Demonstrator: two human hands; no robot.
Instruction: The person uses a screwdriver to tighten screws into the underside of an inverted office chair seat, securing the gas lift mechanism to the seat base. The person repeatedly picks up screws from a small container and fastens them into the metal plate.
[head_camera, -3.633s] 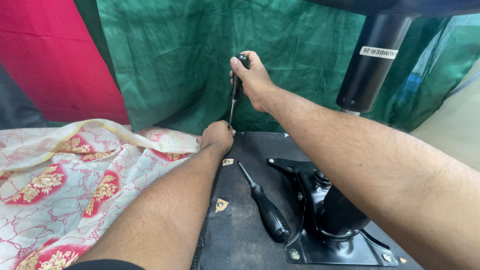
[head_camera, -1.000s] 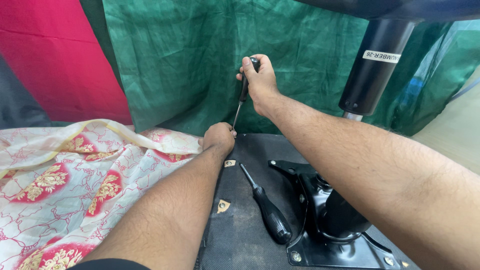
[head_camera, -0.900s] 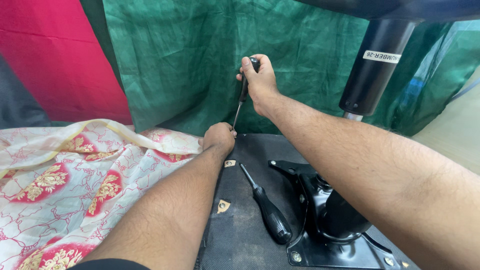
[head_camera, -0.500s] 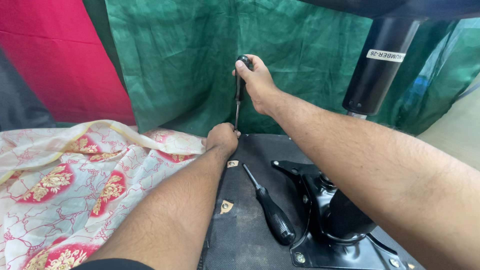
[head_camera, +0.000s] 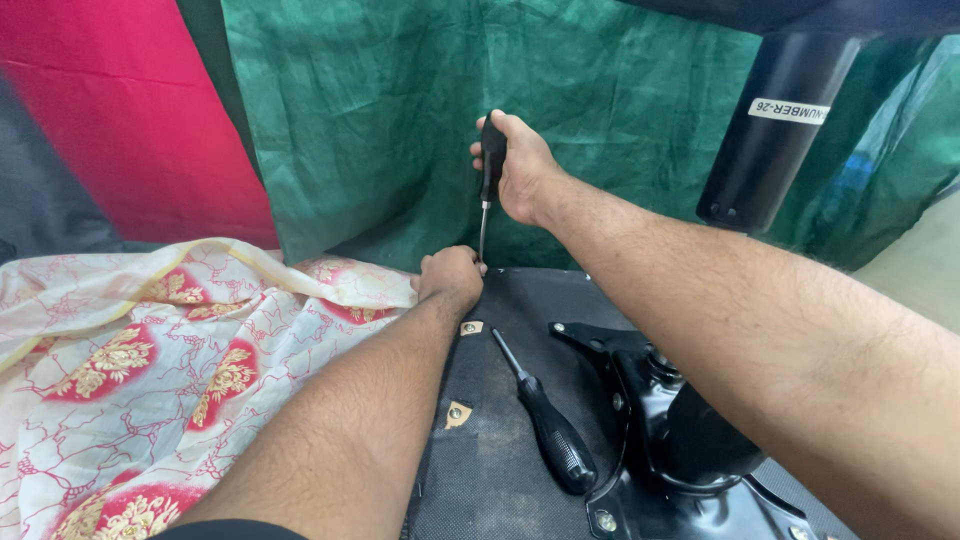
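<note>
My right hand (head_camera: 520, 170) grips the black handle of an upright screwdriver (head_camera: 489, 175), its thin shaft pointing down at the far edge of a black chair-seat underside (head_camera: 500, 460). My left hand (head_camera: 450, 277) rests closed at that edge, right beside the screwdriver's tip, which it partly hides. A second black-handled screwdriver (head_camera: 545, 420) lies loose on the seat underside, between my two forearms. Two small metal threaded inserts (head_camera: 471, 327) (head_camera: 457, 415) show in the black fabric near my left arm.
A black metal chair mechanism plate (head_camera: 660, 440) is bolted on at the right, with a black cylinder (head_camera: 775, 130) above it. Green cloth (head_camera: 400, 110) hangs behind, red cloth (head_camera: 120, 110) at left. A floral pink-and-white fabric (head_camera: 140, 370) covers the left side.
My right hand has stayed on the screwdriver handle with small shifts of the grip and tilt. My left hand has stayed at the tip. The view has drifted slightly.
</note>
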